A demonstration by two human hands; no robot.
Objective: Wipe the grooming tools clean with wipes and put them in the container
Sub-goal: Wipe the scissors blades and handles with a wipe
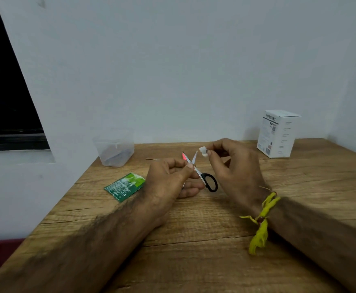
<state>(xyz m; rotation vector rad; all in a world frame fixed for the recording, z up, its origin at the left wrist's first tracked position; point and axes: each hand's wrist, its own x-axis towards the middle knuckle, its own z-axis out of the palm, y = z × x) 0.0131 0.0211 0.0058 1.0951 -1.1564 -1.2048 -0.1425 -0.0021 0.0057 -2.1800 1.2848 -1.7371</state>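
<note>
Both of my forearms are reaching in from the near edge over the brown wood-grain table, converging toward its middle. My left hand is curling palm-inward, thumb and forefinger pinching the small steel scissors with black loop handles near the pivot, holding them just above the tabletop. My right hand, a frayed yellow thread band tied at its wrist, is arching over from the right with its fingers bent, the fingertips gripping a small folded white wipe right at one blade tip. I am seeing the scissors spread open into an X: the blades are pointing up and away from me toward the wall, the handles are pointing back toward me, and one black loop is showing between my two hands. One blade is catching a reddish glint. Far left, by the wall, a clear plastic tub without a lid is standing upright, holding some dark items I cannot make out. Between it and my left hand, a torn green foil wipe sachet is lying flat. Far right, a white printed cardboard box is standing upright.
</note>
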